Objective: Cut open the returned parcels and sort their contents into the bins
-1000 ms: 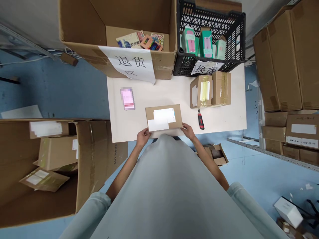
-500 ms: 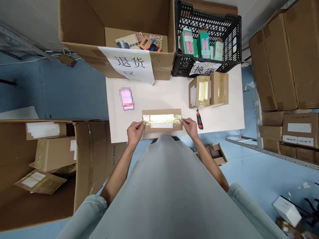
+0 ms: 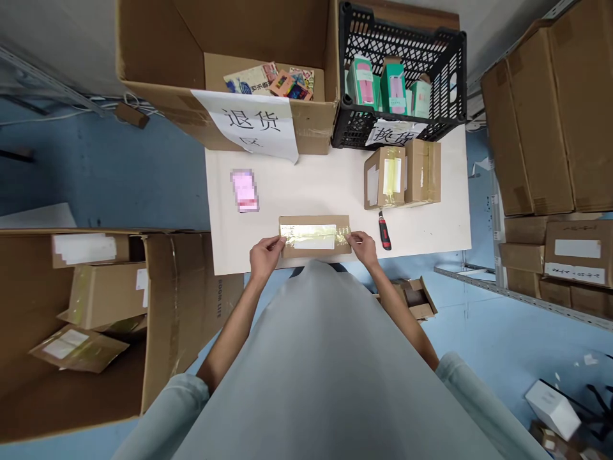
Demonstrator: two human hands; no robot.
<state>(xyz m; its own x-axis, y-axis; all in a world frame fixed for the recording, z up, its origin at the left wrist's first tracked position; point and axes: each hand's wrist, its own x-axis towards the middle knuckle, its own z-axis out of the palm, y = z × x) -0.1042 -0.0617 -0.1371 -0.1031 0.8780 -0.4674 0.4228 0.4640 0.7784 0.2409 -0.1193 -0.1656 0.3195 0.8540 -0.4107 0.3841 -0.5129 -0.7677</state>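
Note:
A flat brown cardboard box (image 3: 315, 252) lies at the table's front edge, with a white label and shiny clear tape across its top. My left hand (image 3: 267, 257) pinches its left end, and my right hand (image 3: 364, 248) pinches the right end; the fingers of both are closed on it. To the right of the box lies a red and black utility knife (image 3: 384, 231). Behind the knife stand two small taped cartons (image 3: 384, 177), side by side. A pixelated pink item (image 3: 245, 190) rests on the table at the left.
At the back of the white table (image 3: 311, 182) stand a large open carton (image 3: 313, 121) with a paper sign and a black plastic crate (image 3: 402, 29) holding green boxes. A big open carton (image 3: 177, 306) with parcels is at the left. Stacked cartons (image 3: 577, 249) fill a rack at the right.
The box has come slightly nearer to me, and its left end has shifted right along with my left hand. My right hand keeps its hold.

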